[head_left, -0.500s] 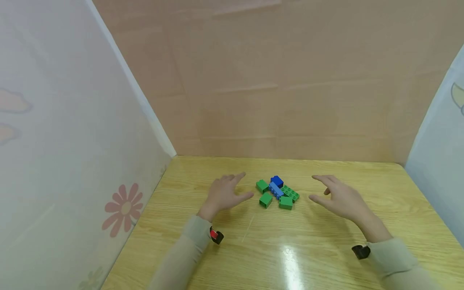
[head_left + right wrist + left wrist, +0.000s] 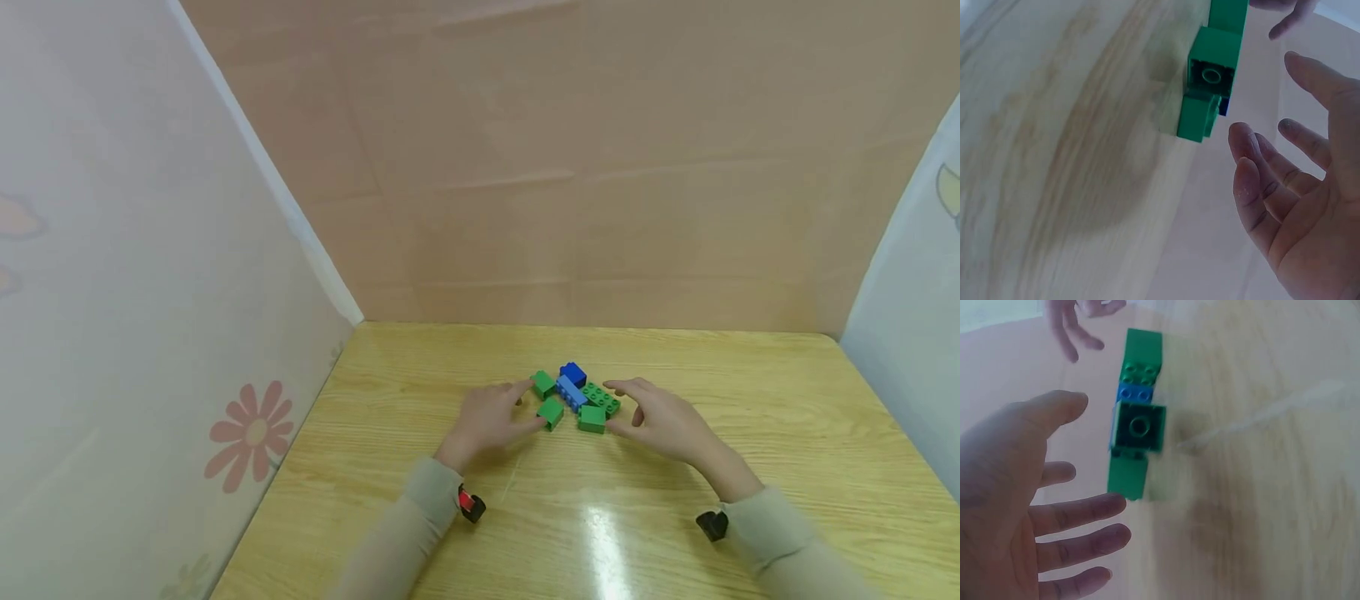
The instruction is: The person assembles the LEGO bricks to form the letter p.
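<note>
Blocks [image 2: 572, 395], green and blue, clustered on table [image 2: 555, 508] between left hand [image 2: 489, 418] and right hand [image 2: 666, 422], both spread wide, gripping nothing. Likely light, stiff, slightly slippery, hard to break; best pinched across opposite sides.

A creased tan backdrop [image 2: 570, 217], perhaps cloth, rises behind the wood-grain table [image 2: 787, 400]; left, a pale flower-printed wall [image 2: 142, 292].

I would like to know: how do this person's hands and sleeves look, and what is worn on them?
The left hand and right hand wear no gloves. The long sleeves are plain, pale grey-beige. A small black object sits at each cuff; the left one shows a red patch, the right one looks all black.
</note>
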Demonstrator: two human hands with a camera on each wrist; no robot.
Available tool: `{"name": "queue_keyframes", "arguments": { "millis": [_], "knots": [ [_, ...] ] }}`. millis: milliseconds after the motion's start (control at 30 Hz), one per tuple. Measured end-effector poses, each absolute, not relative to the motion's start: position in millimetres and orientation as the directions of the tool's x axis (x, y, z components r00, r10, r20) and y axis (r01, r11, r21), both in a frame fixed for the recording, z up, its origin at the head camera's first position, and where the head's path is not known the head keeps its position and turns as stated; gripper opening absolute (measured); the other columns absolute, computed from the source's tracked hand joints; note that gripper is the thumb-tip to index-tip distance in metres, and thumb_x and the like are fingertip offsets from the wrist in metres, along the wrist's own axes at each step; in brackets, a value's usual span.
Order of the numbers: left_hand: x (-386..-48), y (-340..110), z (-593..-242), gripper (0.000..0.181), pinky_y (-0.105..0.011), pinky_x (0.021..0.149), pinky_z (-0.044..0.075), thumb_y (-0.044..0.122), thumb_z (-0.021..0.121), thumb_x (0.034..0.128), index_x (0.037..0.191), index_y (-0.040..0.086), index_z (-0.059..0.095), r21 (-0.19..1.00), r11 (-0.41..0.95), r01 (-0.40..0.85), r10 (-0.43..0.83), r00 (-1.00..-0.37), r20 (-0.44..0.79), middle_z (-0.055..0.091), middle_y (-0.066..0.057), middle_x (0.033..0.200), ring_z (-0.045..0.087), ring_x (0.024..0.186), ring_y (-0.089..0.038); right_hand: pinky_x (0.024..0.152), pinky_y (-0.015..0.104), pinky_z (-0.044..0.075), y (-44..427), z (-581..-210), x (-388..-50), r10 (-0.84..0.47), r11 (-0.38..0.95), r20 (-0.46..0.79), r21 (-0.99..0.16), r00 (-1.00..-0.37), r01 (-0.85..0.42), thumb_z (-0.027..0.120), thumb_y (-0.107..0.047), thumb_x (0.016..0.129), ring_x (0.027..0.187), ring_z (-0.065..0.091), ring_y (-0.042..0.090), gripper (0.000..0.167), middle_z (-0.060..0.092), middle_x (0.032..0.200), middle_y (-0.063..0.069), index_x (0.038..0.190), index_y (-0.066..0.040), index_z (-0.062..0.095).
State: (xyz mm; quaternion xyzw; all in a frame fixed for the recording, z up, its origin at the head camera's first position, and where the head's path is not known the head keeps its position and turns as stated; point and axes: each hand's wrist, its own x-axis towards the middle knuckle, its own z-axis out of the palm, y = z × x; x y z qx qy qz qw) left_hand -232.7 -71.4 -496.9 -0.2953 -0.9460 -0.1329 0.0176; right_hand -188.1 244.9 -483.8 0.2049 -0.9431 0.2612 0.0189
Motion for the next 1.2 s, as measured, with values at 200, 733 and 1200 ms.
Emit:
{"name": "queue_keyframes", "arguments": {
  "millis": [200,733,1200],
  "knots": [
    [-232.4,-56.8,-504.7,0.069,-0.023,0.055,0.044,0.064,0.062,0.0963,0.151,0.022,0.055,0.202,0.796,0.57,0.563,-0.821,0.1,0.073,0.0,0.118,0.064,0.078,-0.01,0.057,0.026,0.046,236.2,-492.7,-193.0,-0.399,0.78,0.12,-0.478,-0.909,-0.405,0.08,-0.043,0.092,0.07,0.053,0.0,0.068,0.063,0.128,0.008,0.148,-0.012,0.056],
    [-233.6,-34.1,-513.9,0.057,-0.029,0.065,0.05,0.062,0.055,0.1011,0.149,0.031,0.057,0.084,0.819,0.568,0.566,-0.823,0.046,0.069,0.002,0.127,0.068,0.094,-0.011,0.058,0.026,0.047,221.0,-500.2,-203.0,-0.45,0.78,0.127,-0.428,-0.884,-0.458,0.085,-0.029,0.088,0.069,0.052,0.001,0.054,0.063,0.119,0.005,0.136,-0.013,0.065],
    [-231.5,-30.8,-515.6,0.051,-0.029,0.066,0.049,0.053,0.063,0.1001,0.145,0.029,0.061,0.074,0.829,0.554,0.55,-0.833,0.063,0.07,0.004,0.124,0.065,0.093,-0.008,0.063,0.033,0.048,214.8,-508.2,-206.0,-0.447,0.797,0.112,-0.401,-0.887,-0.452,0.088,-0.023,0.085,0.071,0.051,0.006,0.043,0.065,0.107,0.0,0.124,-0.01,0.072]
  ]
}}
